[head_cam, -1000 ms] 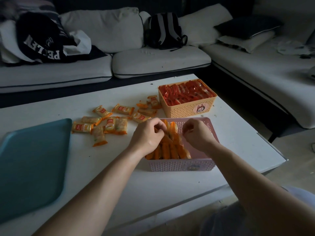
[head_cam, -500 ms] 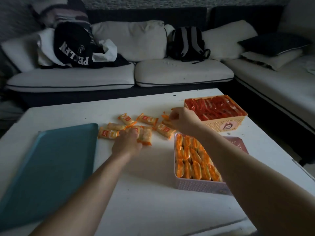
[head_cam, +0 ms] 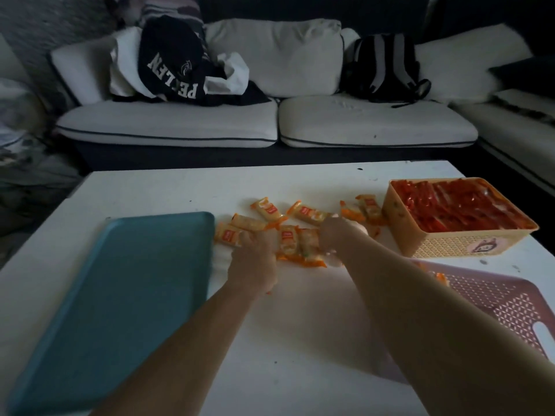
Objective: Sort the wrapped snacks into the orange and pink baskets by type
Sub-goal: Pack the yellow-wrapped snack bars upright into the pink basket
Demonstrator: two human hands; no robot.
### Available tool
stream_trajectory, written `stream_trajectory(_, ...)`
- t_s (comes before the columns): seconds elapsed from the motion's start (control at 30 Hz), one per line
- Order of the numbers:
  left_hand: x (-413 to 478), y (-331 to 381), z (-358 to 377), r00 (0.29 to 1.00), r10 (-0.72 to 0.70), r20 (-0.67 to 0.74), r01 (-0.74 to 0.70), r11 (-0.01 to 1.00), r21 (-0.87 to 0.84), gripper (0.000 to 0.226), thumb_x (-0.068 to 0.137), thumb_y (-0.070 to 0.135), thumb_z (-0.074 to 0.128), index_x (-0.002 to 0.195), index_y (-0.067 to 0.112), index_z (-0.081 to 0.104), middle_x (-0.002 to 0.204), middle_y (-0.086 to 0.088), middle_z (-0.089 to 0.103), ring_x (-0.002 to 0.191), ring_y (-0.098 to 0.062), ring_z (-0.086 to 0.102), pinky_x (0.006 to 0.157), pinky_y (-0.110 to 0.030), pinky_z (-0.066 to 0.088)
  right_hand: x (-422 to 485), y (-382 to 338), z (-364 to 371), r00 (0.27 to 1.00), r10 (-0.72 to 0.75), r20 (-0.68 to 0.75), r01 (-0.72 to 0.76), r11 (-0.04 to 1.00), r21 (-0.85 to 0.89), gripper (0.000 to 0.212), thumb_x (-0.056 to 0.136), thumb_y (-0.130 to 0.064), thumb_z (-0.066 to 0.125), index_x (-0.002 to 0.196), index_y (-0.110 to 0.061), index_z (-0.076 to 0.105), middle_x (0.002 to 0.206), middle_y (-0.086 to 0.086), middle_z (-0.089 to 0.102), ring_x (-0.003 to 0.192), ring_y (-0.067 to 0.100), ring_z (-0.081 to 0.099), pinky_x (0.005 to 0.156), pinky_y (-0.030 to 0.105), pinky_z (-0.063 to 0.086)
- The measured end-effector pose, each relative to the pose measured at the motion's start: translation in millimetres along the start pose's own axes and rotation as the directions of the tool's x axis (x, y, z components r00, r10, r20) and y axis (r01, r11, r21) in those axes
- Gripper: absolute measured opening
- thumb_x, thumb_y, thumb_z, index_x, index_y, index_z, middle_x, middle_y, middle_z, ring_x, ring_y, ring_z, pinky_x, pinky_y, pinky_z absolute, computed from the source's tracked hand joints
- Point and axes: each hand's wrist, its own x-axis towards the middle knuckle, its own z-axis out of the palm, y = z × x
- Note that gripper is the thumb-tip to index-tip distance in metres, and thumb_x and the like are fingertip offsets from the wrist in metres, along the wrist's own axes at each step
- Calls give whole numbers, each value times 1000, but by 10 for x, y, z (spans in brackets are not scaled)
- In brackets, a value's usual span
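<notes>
Here the pink basket (head_cam: 498, 298) is cut off at the right edge and partly hidden behind the right forearm. The left hand (head_cam: 253, 261) and right hand (head_cam: 338, 235) rest, blurred, on the loose snacks (head_cam: 306, 212) between the tray (head_cam: 129, 295) and the orange basket (head_cam: 444, 246). Their fingers are hidden, so I cannot tell their grip.

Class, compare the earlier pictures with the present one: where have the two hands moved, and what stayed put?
Both hands left the pink basket for the loose snacks on the table. The left hand got there first; the right hand, half a second ago beside the orange basket, has moved left onto the pile. Blur hides whether either grips a snack. The baskets and teal tray stayed put.
</notes>
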Motion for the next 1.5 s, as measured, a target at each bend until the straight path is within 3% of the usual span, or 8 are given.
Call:
stream_trajectory(0.17, -52, -151, -33, 980, 10, 198, 11, 995, -104, 76, 83, 21, 74, 145, 10, 31, 135, -15, 54, 113, -34, 62, 83, -40, 56, 10, 29, -10, 994, 91, -65, -93, 995, -22, 52, 82, -25, 60, 131, -9, 56, 118, 9, 61, 98, 28, 63, 76, 36, 54)
stream_trajectory(0.3, 55, -195, -289, 996, -83, -34, 62, 908, -414, 41, 93, 29, 59, 126, 15, 40, 119, -8, 57, 105, -33, 60, 76, -38, 53, 63, -76, -99, 990, -37, -133, 60, 984, 169, 49, 92, -27, 47, 134, -3, 51, 136, 19, 50, 125, 39, 49, 91, 41, 46)
stream_trajectory(0.67, 454, -397, -371, 999, 23, 22, -29, 951, 308, 52, 88, 17, 68, 135, 26, 45, 138, -8, 34, 122, -34, 45, 85, -41, 48, -84, -238, 81, 998, -69, 13, 65, 980, 186, 43, 77, -27, 66, 119, -17, 66, 112, 4, 67, 104, 23, 63, 69, 30, 49)
stream_trajectory(0.83, 531, -464, -436, 995, 81, -57, -69, 979, 190, 48, 83, 47, 71, 122, 27, 53, 121, 0, 65, 114, -28, 57, 80, -37, 51, -56, -135, -69, 1000, -21, -15, 25, 929, 368, 5, 77, -25, 62, 80, -22, 65, 62, -10, 70, 55, 6, 63, 56, 22, 49)
stream_trajectory(1.03, 720, -303, -629, 998, 48, -36, -47, 999, 13, 50, 70, 72, 56, 96, 29, 62, 114, 3, 58, 105, -25, 56, 84, -37, 50, 19, -472, -5, 970, -239, 51, 195, 883, 427, 12, 70, -34, 62, 65, -24, 58, 67, -4, 63, 68, 21, 68, 52, 23, 48)
stream_trajectory(1.23, 717, -248, -616, 977, 69, 200, -108, 975, 195, 54, 69, 42, 78, 114, 34, 50, 106, 9, 65, 87, -17, 65, 69, -25, 47, -23, -558, 189, 996, -67, -61, 86, 923, 376, 94, 59, -41, 89, 138, -11, 49, 130, 7, 60, 123, 28, 59, 90, 37, 55)
stream_trajectory(1.33, 602, -284, -572, 979, -22, 204, -38, 957, 287, 69, 66, 54, 79, 123, 28, 50, 114, 1, 68, 92, -23, 67, 69, -28, 47, -115, -539, 161, 997, -56, -49, 71, 905, 420, 70, 65, -39, 85, 125, -16, 59, 122, 6, 66, 113, 24, 63, 84, 30, 55)
stream_trajectory(1.5, 305, -377, -484, 940, -167, 297, 290, 851, -438, 48, 74, 66, 72, 81, 19, 73, 76, -1, 74, 69, -16, 69, 64, -25, 50, -386, -473, 165, 982, -112, 151, -43, 649, 760, 25, 80, -29, 79, 89, -12, 63, 89, 9, 70, 82, 22, 70, 83, 36, 59)
